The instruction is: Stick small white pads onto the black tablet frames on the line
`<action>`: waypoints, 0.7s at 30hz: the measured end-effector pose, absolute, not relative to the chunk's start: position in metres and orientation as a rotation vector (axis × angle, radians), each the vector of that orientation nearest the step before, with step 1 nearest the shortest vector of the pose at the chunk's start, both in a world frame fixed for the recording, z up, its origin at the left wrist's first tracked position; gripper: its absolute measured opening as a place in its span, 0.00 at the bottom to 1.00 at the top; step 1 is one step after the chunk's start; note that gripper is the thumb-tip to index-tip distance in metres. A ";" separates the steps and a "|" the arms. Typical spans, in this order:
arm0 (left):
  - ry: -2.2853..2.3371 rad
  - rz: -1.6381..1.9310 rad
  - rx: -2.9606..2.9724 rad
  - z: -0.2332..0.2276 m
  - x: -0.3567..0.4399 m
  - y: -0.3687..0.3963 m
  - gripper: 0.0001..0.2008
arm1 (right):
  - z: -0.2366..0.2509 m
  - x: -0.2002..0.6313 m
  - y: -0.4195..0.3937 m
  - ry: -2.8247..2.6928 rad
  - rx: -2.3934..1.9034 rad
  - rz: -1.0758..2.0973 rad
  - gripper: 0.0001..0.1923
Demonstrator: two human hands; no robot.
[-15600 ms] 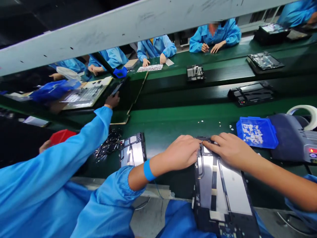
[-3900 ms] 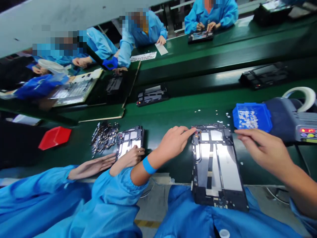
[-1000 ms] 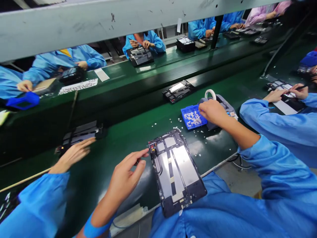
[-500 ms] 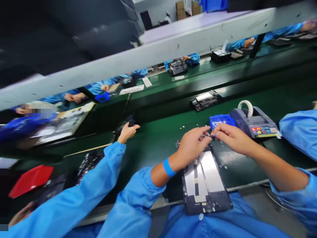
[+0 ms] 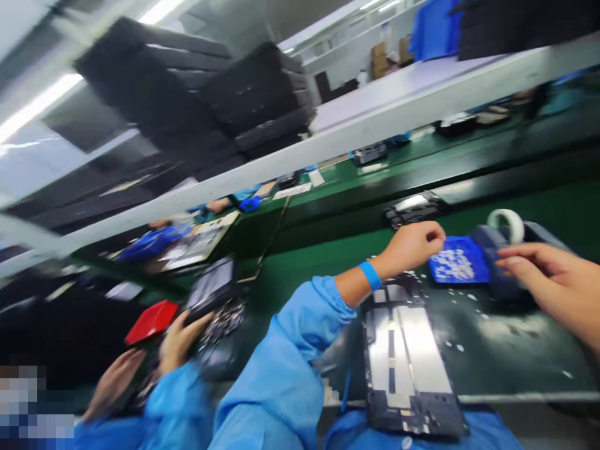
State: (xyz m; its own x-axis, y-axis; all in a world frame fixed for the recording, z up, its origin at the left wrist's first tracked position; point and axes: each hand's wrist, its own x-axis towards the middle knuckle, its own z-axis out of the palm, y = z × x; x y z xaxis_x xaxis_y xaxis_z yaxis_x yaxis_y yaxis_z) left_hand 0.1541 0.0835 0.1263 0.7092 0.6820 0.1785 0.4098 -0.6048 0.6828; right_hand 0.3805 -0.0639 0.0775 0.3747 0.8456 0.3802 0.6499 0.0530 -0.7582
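Along the near edge of the green conveyor belt lies a dark tablet frame with two long silvery plates, its lower end overhanging the edge toward the person's blue smock. No brand, label or writing can be read anywhere; the picture is motion-blurred. The left hand, with a blue wristband at the wrist, hovers over the far end of the frame with its fingers curled in toward the thumb; whether anything small is pinched there cannot be told. The right hand hangs at the right edge of the belt, fingers stretched out and loosely together, holding nothing visible, just beside the grey tape dispenser with its white roll. Between the two hands sits a blue tray of small white pieces, and more white bits lie scattered on the belt around the frame. Toward the left edge, a co-worker's hand grips a dark panel, near a red tray. Overhead runs a pale shelf stacked with black foam trays, under strip lights in a factory hall.
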 end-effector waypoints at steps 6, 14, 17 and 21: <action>0.918 0.088 2.630 0.098 0.229 0.129 0.13 | 0.063 0.442 -0.094 -1.362 -1.898 -0.140 0.17; 0.941 -0.199 2.785 0.052 0.257 0.145 0.11 | 0.012 0.463 -0.113 -1.661 -2.129 -0.410 0.26; 0.962 -0.273 2.808 0.047 0.256 0.149 0.10 | 0.007 0.459 -0.112 -1.709 -2.166 -0.400 0.29; 1.000 -0.331 2.823 0.043 0.254 0.155 0.10 | 0.003 0.460 -0.106 -1.623 -2.146 -0.305 0.27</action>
